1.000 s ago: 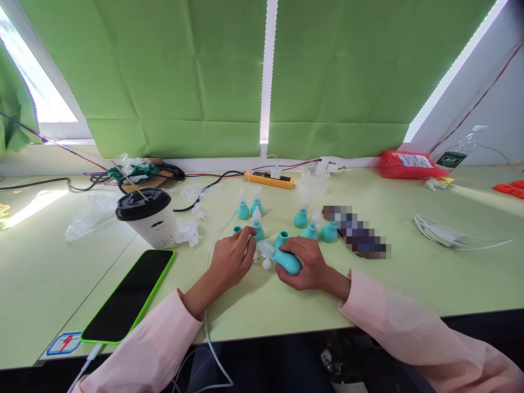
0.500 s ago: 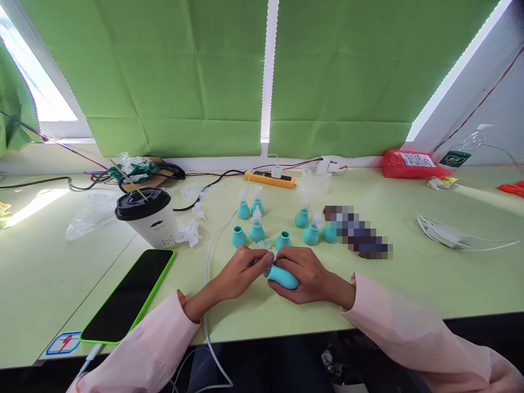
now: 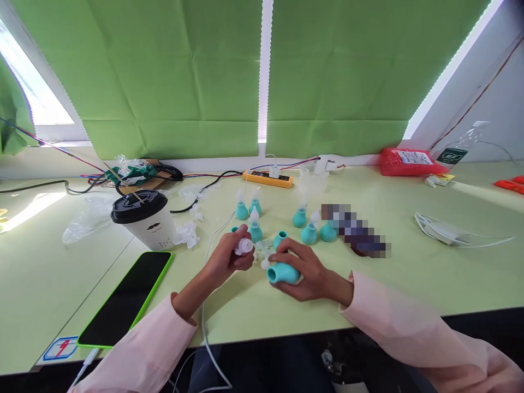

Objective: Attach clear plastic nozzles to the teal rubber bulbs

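Pinched in my left hand (image 3: pixel 227 255) is a translucent white nozzle (image 3: pixel 244 246), its round end facing me. My right hand (image 3: pixel 311 270) wraps around a teal rubber bulb (image 3: pixel 284 273) lying sideways, its open neck pointing left. The two parts are apart. Just behind my right fingers stands an uncapped teal bulb (image 3: pixel 281 238); another teal bulb is mostly hidden behind my left hand. Small clear pieces (image 3: pixel 264 251) lie on the table between my hands. Farther back, several teal bulbs with pointed white tips (image 3: pixel 254 226) stand upright in two groups.
On the left are a paper cup (image 3: pixel 149 226) with a black lid and a phone (image 3: pixel 126 300) with a green edge. A white cable (image 3: pixel 208 240) runs past my left wrist. Behind stands an orange power strip (image 3: pixel 268 179); a red package (image 3: pixel 409 162) lies at the back right.
The nozzle has come out of the bulb's neck. My left hand has moved left and up with it, while my right hand keeps the bulb in nearly the same place.
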Demonstrator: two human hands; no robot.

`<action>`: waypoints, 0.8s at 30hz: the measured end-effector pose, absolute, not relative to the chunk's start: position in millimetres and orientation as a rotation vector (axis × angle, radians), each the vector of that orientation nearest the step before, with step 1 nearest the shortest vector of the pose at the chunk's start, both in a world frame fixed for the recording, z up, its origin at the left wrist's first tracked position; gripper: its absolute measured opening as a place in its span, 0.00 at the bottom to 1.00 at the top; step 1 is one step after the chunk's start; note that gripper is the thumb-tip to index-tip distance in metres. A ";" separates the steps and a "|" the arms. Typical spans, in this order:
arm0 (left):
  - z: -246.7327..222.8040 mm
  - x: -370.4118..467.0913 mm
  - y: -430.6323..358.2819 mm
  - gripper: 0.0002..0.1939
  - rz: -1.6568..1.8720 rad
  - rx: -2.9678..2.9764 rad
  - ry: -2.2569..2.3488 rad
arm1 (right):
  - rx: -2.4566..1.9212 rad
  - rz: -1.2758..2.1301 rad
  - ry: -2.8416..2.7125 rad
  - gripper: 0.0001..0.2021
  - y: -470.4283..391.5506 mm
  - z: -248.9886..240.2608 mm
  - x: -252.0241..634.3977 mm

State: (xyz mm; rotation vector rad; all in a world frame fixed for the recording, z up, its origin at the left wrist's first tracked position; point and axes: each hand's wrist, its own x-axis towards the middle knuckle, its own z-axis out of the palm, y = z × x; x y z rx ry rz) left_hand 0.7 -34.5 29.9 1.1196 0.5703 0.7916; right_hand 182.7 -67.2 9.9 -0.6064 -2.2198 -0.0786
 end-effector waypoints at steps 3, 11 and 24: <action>30.5 2.8 -35.9 0.20 0.842 1.168 0.636 | -0.672 -0.039 -2.004 0.15 -54.4 14.6 188.2; 32.2 3.7 -36.4 0.13 0.988 1.319 0.767 | -0.973 -0.033 -1.967 0.15 -17.8 31.6 188.6; 31.4 4.2 -37.7 0.20 1.089 1.364 0.873 | -1.157 0.053 -1.922 0.09 10.6 15.8 189.1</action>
